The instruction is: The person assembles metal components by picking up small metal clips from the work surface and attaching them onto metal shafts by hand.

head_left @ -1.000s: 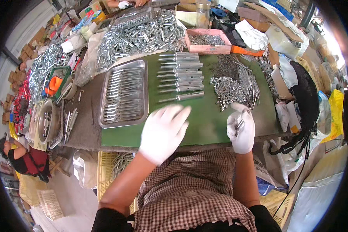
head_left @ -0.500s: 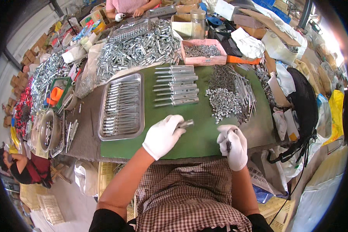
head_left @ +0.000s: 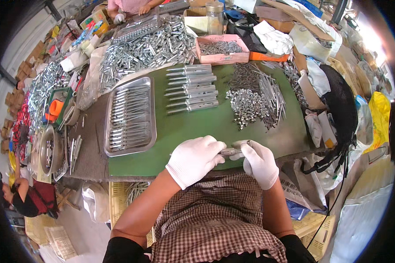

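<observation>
Above the near edge of the green work mat (head_left: 171, 131), my gloved left hand (head_left: 195, 160) is closed around a shiny metal cylindrical piece (head_left: 229, 152), which lies roughly level. A thin tip sticks out on that hand's left side. My gloved right hand (head_left: 260, 164) is closed at the piece's right end, thumb and fingers pinched. A small metal bit (head_left: 249, 143) shows at its fingertips, too small to name. Beyond my hands, several metal cylinders with thin shafts (head_left: 199, 87) lie in a stacked row. Small silvery fittings (head_left: 245, 105) are heaped to their right.
A steel tray (head_left: 153, 131) of slim metal rods stands left. Thin pins (head_left: 272, 94) and dark screws (head_left: 245, 75) lie by the fittings. At the back are a pink box (head_left: 221, 58) and a big pile of metal tubes (head_left: 149, 48). Another person's hand (head_left: 145, 8) shows at the far edge.
My hands have come together near the mat's front edge; the left moved right with its metal piece, and the right moved in to its end. The view has shifted slightly.
</observation>
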The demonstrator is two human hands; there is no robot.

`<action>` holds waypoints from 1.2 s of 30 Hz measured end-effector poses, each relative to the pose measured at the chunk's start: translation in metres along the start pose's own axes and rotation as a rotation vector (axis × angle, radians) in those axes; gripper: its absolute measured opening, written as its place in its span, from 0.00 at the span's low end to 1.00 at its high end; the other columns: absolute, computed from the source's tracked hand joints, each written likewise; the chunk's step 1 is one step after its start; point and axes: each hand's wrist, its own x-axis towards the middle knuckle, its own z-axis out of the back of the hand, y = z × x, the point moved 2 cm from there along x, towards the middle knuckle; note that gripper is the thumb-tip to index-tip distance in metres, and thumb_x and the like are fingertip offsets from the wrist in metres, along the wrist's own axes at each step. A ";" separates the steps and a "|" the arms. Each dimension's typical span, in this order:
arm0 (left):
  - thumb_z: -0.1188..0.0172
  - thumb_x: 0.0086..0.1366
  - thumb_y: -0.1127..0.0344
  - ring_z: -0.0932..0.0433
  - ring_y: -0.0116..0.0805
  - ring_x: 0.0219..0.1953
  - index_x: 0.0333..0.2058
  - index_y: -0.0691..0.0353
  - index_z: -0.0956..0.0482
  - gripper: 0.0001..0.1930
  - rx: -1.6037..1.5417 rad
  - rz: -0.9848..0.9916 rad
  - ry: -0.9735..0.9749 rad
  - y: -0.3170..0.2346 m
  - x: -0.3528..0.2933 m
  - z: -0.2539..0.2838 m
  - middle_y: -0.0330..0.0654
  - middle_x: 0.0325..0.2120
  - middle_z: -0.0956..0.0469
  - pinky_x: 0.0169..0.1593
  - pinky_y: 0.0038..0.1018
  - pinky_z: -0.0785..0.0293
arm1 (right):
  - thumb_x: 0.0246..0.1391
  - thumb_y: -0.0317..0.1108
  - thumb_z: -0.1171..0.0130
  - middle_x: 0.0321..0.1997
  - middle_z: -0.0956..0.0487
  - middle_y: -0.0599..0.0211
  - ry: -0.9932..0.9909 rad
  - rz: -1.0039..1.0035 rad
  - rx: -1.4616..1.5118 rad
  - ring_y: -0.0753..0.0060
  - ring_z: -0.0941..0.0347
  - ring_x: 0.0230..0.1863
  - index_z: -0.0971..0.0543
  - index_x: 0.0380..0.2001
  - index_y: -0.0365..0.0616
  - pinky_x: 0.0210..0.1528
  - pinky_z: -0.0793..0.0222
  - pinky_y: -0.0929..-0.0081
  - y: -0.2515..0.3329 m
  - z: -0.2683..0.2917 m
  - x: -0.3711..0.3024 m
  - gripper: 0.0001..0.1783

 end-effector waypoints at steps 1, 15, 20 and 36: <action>0.36 0.57 0.61 0.22 0.43 0.31 0.43 0.56 0.22 0.15 -0.002 0.003 -0.001 0.000 -0.002 -0.001 0.42 0.30 0.25 0.37 0.35 0.25 | 0.66 0.45 0.48 0.24 0.22 0.72 0.002 -0.002 -0.002 0.86 0.36 0.18 0.21 0.41 0.36 0.20 0.40 0.84 -0.002 0.001 0.001 0.20; 0.39 0.59 0.64 0.23 0.39 0.24 0.45 0.43 0.20 0.14 0.005 0.013 -0.101 -0.007 -0.004 -0.011 0.38 0.23 0.28 0.28 0.33 0.25 | 0.63 0.40 0.43 0.18 0.25 0.69 -0.119 0.011 -0.175 0.81 0.30 0.21 0.23 0.24 0.38 0.27 0.33 0.78 -0.003 0.005 0.001 0.18; 0.41 0.61 0.62 0.23 0.39 0.24 0.43 0.42 0.21 0.11 0.085 0.067 0.002 -0.012 -0.004 -0.011 0.38 0.24 0.29 0.26 0.33 0.25 | 0.62 0.42 0.44 0.23 0.22 0.60 -0.243 0.230 -0.543 0.66 0.24 0.26 0.21 0.30 0.40 0.33 0.29 0.70 -0.004 0.028 0.014 0.15; 0.47 0.64 0.61 0.21 0.43 0.22 0.48 0.46 0.23 0.14 0.118 0.170 0.197 -0.014 0.002 -0.034 0.47 0.27 0.30 0.25 0.39 0.22 | 0.50 0.39 0.40 0.41 0.21 0.52 -0.390 0.190 -1.349 0.47 0.23 0.42 0.20 0.35 0.45 0.46 0.26 0.55 0.036 0.052 0.118 0.12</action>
